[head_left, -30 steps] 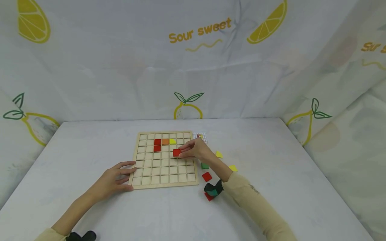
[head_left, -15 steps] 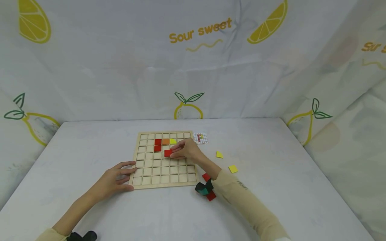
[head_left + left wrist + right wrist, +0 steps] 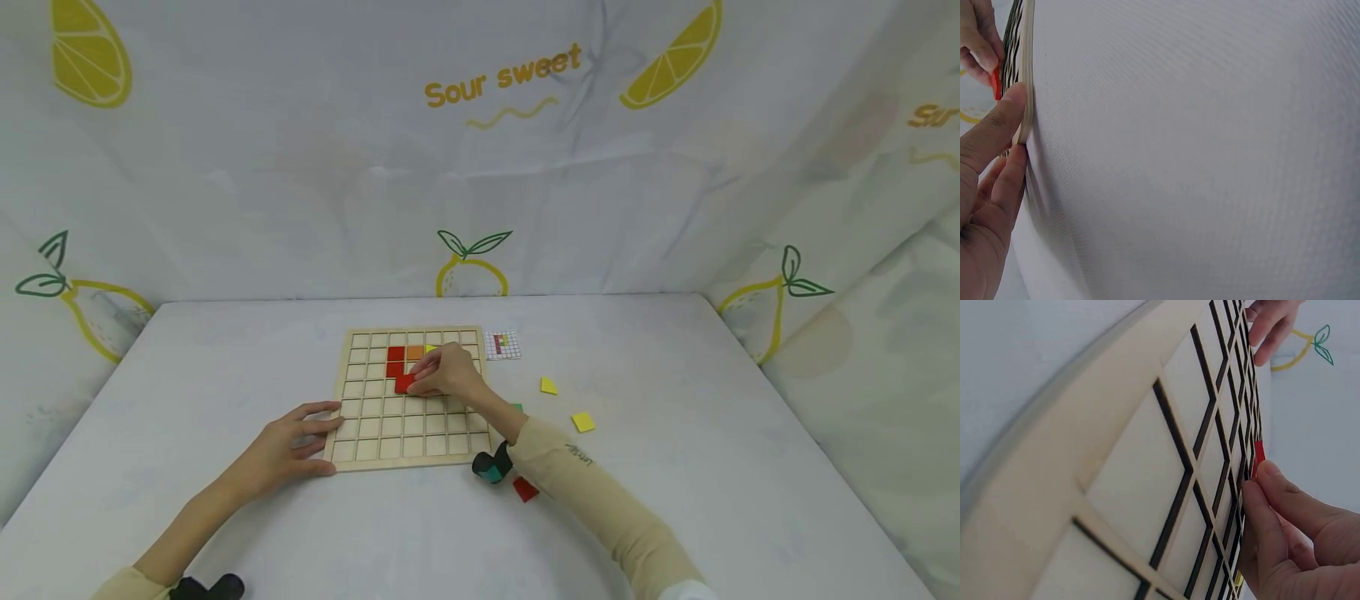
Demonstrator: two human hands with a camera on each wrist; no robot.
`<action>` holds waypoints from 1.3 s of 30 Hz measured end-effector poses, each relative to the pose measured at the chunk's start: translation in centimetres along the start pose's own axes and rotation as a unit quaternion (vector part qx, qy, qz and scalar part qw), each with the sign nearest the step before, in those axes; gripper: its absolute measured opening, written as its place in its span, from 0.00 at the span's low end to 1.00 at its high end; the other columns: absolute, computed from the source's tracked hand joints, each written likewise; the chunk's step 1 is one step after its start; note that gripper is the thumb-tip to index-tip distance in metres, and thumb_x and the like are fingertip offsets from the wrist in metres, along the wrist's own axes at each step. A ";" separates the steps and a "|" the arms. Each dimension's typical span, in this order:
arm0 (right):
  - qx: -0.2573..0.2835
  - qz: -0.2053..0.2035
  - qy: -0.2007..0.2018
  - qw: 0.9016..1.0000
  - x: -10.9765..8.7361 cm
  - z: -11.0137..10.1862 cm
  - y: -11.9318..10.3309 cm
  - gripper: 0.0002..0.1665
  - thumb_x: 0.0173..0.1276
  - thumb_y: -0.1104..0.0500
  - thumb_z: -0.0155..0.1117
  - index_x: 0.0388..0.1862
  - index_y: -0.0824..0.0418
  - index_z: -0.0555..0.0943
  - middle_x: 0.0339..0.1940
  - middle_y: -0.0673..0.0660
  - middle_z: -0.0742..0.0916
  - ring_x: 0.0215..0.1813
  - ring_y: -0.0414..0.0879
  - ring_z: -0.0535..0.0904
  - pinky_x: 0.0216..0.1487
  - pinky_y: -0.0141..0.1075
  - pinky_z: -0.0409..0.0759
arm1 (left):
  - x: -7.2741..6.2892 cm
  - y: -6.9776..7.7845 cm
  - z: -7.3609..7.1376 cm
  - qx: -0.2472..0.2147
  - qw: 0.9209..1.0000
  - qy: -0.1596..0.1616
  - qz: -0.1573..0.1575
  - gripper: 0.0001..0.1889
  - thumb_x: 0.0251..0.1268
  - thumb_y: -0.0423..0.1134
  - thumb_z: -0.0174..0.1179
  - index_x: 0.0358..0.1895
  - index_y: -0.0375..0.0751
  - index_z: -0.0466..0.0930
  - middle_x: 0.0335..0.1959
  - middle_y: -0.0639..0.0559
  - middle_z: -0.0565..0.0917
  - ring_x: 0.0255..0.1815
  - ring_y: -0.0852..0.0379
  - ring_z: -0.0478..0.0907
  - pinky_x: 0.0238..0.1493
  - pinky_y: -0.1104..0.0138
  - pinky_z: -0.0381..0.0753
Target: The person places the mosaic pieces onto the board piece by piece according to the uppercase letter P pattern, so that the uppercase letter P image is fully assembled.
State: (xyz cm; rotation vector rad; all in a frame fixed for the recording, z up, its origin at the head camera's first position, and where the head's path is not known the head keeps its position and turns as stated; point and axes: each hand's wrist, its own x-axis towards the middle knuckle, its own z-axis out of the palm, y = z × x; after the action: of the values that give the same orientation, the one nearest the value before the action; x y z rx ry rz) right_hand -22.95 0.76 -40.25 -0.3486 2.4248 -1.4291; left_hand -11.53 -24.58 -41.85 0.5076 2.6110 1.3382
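A square wooden grid board point(image 3: 412, 463) lies on the white table. Two red tiles point(image 3: 395, 353) sit one below the other in its upper cells, beside an orange tile point(image 3: 415, 352). Partly behind the right fingers is a yellow tile point(image 3: 430, 349). My right hand point(image 3: 450, 373) pinches another red tile point(image 3: 402, 384) between thumb and fingers, just under the lower red one; in the right wrist view this tile point(image 3: 1259, 453) is tilted against the grid. My left hand point(image 3: 288, 446) rests its spread fingers and thumb along the board's left edge.
At the board's upper right lies a small printed pattern card point(image 3: 502, 344). Loose on the right are a rounded yellow tile point(image 3: 549, 386), a yellow square tile point(image 3: 583, 422), a mostly covered green tile point(image 3: 517, 407) and a red tile point(image 3: 526, 489) near the right wrist.
My right hand has moved left across the board with the red tile, to below the two red tiles. The card, once partly covered, now shows. My left hand stays at the edge.
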 end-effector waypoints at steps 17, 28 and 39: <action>-0.055 -0.018 -0.004 0.998 0.3 0.5 -0.4 0.12 0.50 0.66 0.78 0.33 0.68 0.85 0.26 0.59 0.88 0.30 0.42 0.84 0.44 0.30 0.85 | 0.0 0.2 0.0 0.006 1.000 0.001 0.002 0.33 0.46 0.33 0.74 0.57 0.20 0.74 0.67 0.32 0.64 0.61 0.33 0.70 0.54 0.64 0.82; -0.047 -0.023 -0.015 0.999 0.2 0.3 -0.9 0.12 0.50 0.67 0.77 0.33 0.70 0.85 0.28 0.61 0.88 0.32 0.46 0.86 0.43 0.30 0.86 | 0.0 0.1 -0.1 0.012 1.000 0.002 0.002 0.32 0.47 0.34 0.73 0.57 0.21 0.74 0.67 0.32 0.64 0.60 0.34 0.72 0.53 0.66 0.82; -0.025 -0.034 -0.024 0.999 0.5 0.5 -0.7 0.10 0.51 0.70 0.76 0.33 0.71 0.85 0.28 0.63 0.88 0.32 0.47 0.87 0.41 0.29 0.87 | 0.1 0.1 -0.1 0.018 1.000 0.002 -0.009 0.33 0.46 0.32 0.73 0.57 0.20 0.74 0.66 0.31 0.64 0.58 0.34 0.73 0.51 0.67 0.84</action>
State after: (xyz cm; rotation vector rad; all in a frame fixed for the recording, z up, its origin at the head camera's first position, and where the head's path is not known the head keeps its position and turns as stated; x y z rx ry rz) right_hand -23.17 -0.15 -39.97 -0.4778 2.4353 -1.3720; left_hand -11.64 -24.56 -41.75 0.4867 2.6409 1.2910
